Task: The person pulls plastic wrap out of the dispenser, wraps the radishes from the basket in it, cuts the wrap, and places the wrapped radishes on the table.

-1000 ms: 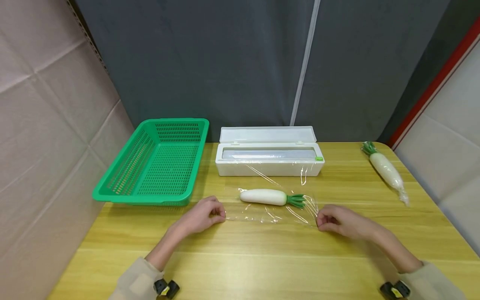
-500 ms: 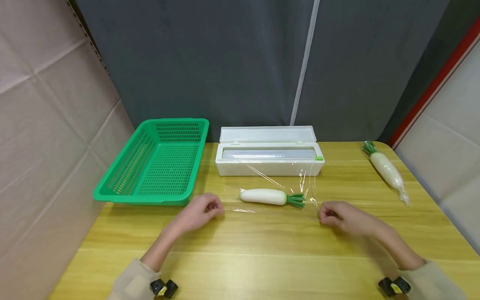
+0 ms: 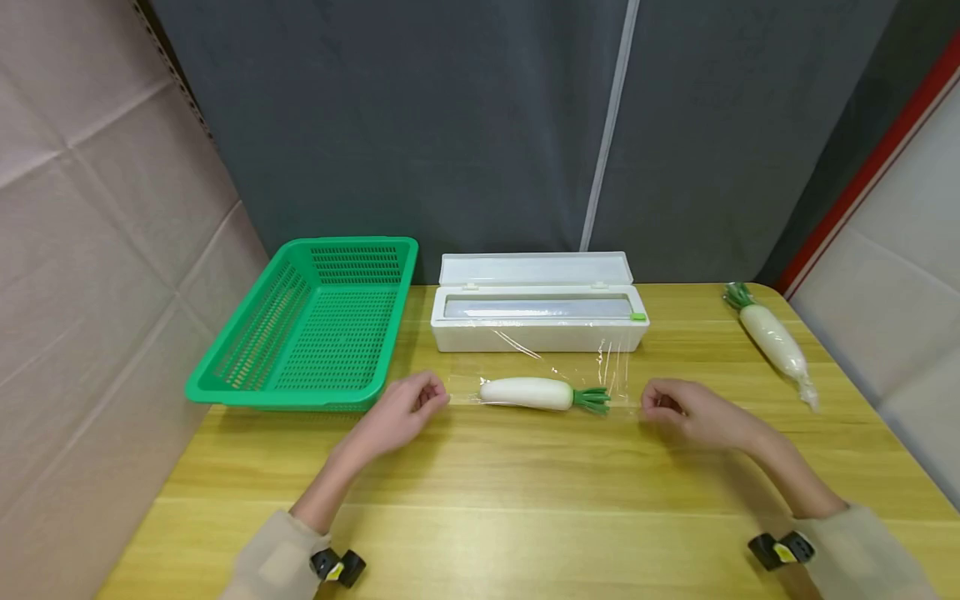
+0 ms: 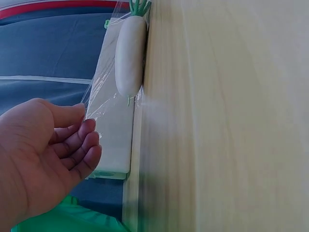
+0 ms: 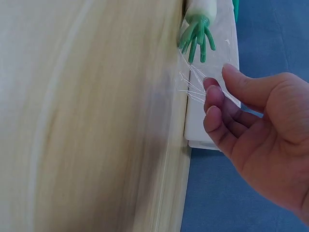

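Note:
A white radish [image 3: 525, 393] with green stalk ends [image 3: 592, 400] lies crosswise in the middle of the table on clear plastic wrap [image 3: 615, 371]. The wrap runs back to an open white dispenser box [image 3: 540, 337]. At the radish's tip side, my left hand [image 3: 405, 410] pinches one near corner of the wrap between thumb and fingers. My right hand [image 3: 693, 410] holds the other near corner beyond the stalks, where thin creases of wrap run to its fingertips in the right wrist view. The near edge of the wrap is stretched between both hands, level with the radish.
A green plastic basket [image 3: 330, 333] stands at the left, close to my left hand. On the far right lies another radish [image 3: 776, 342], wrapped in film. A dark curtain [image 3: 412, 125] hangs behind the table [image 3: 480, 517].
Both hands have moved away from me toward the radish, carrying the wrap's near edge back with them. The radish, box and basket have stayed in place.

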`<control>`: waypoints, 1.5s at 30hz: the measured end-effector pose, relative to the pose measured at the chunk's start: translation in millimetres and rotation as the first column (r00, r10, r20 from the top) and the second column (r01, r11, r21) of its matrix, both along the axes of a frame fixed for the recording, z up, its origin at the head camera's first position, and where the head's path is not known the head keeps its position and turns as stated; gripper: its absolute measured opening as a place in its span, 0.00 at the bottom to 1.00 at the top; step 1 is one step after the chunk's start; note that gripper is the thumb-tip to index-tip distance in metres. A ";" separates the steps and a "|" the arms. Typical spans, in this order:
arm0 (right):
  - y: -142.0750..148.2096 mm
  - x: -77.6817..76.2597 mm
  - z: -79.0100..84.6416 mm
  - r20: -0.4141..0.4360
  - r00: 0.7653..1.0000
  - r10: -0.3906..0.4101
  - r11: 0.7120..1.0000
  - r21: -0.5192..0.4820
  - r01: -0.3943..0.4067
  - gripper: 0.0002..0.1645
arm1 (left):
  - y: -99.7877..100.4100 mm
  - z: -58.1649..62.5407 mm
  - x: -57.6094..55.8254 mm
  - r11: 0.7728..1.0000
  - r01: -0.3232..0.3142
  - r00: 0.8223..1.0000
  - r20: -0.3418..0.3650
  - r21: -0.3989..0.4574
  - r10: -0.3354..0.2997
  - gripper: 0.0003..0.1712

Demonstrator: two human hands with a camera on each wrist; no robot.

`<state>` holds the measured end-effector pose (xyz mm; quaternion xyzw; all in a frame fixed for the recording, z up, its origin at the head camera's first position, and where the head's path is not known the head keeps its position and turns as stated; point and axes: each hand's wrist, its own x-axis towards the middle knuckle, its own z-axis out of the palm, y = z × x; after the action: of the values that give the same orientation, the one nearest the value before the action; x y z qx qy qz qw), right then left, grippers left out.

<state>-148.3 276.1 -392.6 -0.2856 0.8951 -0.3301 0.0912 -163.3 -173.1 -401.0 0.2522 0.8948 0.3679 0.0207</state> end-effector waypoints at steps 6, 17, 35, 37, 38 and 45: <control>-1.2 -5.2 1.2 -0.022 0.995 -0.093 0.996 -0.011 0.093 0.05 | 8.1 0.0 -7.6 0.998 -0.063 0.997 -0.033 0.016 0.063 0.05; -4.9 -17.3 -5.2 -0.103 0.960 -0.262 0.965 -0.016 0.262 0.03 | 22.9 -5.5 -24.8 0.983 -0.160 0.982 -0.081 0.092 0.168 0.04; -13.1 -39.7 -23.1 -0.198 0.884 -0.423 0.905 -0.045 0.422 0.05 | 38.5 -24.3 -52.5 0.963 -0.249 0.946 -0.187 0.106 0.265 0.04; -13.4 -42.3 -26.2 -0.215 0.876 -0.432 0.901 -0.052 0.431 0.04 | 39.4 -25.3 -54.7 0.963 -0.249 0.941 -0.212 0.102 0.266 0.04; -13.5 -43.7 -27.7 -0.224 0.872 -0.435 0.899 -0.057 0.434 0.04 | 39.8 -25.8 -56.0 0.963 -0.250 0.938 -0.222 0.100 0.266 0.04; -17.9 -53.0 -31.6 -0.234 0.850 -0.472 0.879 -0.060 0.472 0.05 | 41.0 -24.8 -61.9 0.954 -0.291 0.916 -0.266 0.072 0.300 0.05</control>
<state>-201.3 258.2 -424.2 -0.0951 0.9421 -0.3050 -0.1022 -225.2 -132.1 -425.7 0.1630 0.9110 0.3421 -0.1627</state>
